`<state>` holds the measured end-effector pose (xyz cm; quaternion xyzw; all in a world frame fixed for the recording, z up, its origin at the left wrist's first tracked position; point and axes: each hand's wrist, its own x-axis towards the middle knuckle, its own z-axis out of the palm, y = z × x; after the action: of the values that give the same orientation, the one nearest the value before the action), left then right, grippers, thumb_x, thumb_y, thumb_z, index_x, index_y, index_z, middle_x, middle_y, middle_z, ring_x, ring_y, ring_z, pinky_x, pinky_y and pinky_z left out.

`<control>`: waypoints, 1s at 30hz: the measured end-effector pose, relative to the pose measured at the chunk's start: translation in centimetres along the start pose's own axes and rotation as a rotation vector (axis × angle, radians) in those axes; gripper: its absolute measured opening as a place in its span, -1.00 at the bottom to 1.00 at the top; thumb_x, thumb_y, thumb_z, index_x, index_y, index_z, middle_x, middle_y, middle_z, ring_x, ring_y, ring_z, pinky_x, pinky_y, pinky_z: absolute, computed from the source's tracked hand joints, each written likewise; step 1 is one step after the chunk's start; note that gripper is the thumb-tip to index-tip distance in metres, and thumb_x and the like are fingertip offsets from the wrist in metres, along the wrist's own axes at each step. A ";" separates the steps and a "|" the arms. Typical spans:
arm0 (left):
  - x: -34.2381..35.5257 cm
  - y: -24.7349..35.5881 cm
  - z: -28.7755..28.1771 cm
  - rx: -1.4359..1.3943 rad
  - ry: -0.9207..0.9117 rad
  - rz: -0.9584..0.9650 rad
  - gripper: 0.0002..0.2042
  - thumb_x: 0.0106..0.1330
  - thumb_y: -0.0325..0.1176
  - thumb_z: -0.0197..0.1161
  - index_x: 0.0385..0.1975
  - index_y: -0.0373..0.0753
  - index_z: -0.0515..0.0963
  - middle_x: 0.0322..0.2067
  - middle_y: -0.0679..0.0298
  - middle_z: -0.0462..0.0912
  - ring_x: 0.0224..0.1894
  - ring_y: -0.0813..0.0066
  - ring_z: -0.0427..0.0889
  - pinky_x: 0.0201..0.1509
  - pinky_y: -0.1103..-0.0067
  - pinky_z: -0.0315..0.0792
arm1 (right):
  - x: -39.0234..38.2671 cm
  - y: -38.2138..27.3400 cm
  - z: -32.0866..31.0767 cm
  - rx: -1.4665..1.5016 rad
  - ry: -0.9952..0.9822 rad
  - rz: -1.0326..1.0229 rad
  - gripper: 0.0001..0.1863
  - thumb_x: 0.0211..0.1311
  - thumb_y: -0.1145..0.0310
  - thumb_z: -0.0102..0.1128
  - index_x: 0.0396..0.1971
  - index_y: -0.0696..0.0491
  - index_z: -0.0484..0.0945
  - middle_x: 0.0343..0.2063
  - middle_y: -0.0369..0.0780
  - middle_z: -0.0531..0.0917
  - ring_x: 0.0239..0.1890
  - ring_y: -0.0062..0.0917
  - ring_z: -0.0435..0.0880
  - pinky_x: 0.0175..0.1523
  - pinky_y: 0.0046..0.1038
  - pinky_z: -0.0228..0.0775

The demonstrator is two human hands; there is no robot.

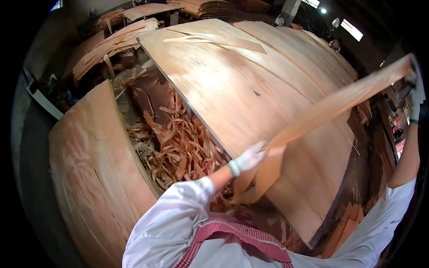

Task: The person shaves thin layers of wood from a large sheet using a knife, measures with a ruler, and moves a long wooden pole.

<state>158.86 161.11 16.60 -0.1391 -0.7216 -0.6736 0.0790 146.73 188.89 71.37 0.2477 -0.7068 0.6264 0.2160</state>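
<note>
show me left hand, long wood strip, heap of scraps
left hand (251, 157), head view: middle of the glove
long wood strip (340, 101), head view: middle of its length
heap of scraps (181, 146), head view: its middle

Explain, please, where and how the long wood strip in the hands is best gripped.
Probably by both ends: the left hand from the left at the lower end, the right hand from the right at the raised end. The long wood strip looks thin, so gripping one end alone could let it sag.
</note>
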 end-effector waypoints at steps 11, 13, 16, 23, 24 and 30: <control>-7.5 1.4 -21.2 0.977 -0.099 -0.661 -0.72 0.27 -0.18 0.24 -0.07 -0.09 0.52 -0.27 0.06 0.63 -0.16 0.09 0.63 -0.08 0.34 0.49 | -3.4 52.8 12.7 0.383 0.189 0.748 -0.85 0.28 0.37 0.17 -0.44 -0.06 0.38 -0.75 -0.39 0.26 -0.77 -0.67 0.20 -0.68 -0.60 0.07; -6.7 -1.9 -23.1 1.069 -0.037 -0.665 -0.82 0.27 -0.29 0.17 -0.16 -0.06 0.59 -0.19 0.08 0.58 -0.09 0.10 0.60 -0.03 0.30 0.48 | -4.4 55.8 15.8 0.395 0.188 0.836 -0.81 0.26 0.33 0.24 -0.44 -0.07 0.38 -0.74 -0.42 0.24 -0.76 -0.70 0.17 -0.68 -0.64 0.02; -7.0 -9.3 -26.7 1.036 0.316 -0.577 -0.88 0.23 -0.36 0.12 -0.28 -0.18 0.51 -0.32 -0.04 0.57 -0.22 -0.07 0.58 -0.07 0.18 0.48 | -8.1 56.2 21.1 0.315 0.067 1.019 -0.77 0.22 0.27 0.32 -0.43 -0.06 0.40 -0.70 -0.44 0.24 -0.74 -0.75 0.15 -0.68 -0.67 -0.02; -3.7 -16.5 -29.9 0.791 0.302 -0.863 -0.82 0.30 -0.46 0.03 -0.13 -0.22 0.33 -0.37 -0.12 0.56 -0.27 -0.18 0.54 -0.22 0.17 0.40 | -17.1 58.6 24.9 0.108 0.037 1.033 -0.78 0.20 0.24 0.36 -0.40 -0.04 0.47 -0.58 -0.42 0.37 -0.69 -0.79 0.17 -0.68 -0.69 0.01; -3.6 -17.1 -30.3 0.777 0.268 -0.899 -0.81 0.32 -0.45 0.05 -0.09 -0.20 0.35 -0.35 -0.10 0.58 -0.25 -0.14 0.56 -0.18 0.19 0.41 | -17.2 60.2 22.6 0.236 0.138 1.027 -0.81 0.20 0.28 0.35 -0.39 -0.04 0.48 -0.58 -0.42 0.38 -0.69 -0.79 0.18 -0.67 -0.69 0.02; -4.9 -19.2 -33.2 0.709 -0.005 -0.940 -0.84 0.27 -0.40 0.14 -0.16 -0.16 0.50 -0.27 0.02 0.64 -0.16 0.01 0.62 -0.11 0.23 0.46 | -16.7 55.1 31.2 -0.264 0.215 0.446 -0.75 0.36 0.21 0.05 -0.40 0.08 0.47 -0.55 -0.36 0.42 -0.55 -0.53 0.35 -0.40 -0.41 0.28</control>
<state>155.19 126.59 -0.49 0.2290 -0.8871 -0.3536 -0.1883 125.75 164.38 14.36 -0.0121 -0.7925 0.5835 0.1771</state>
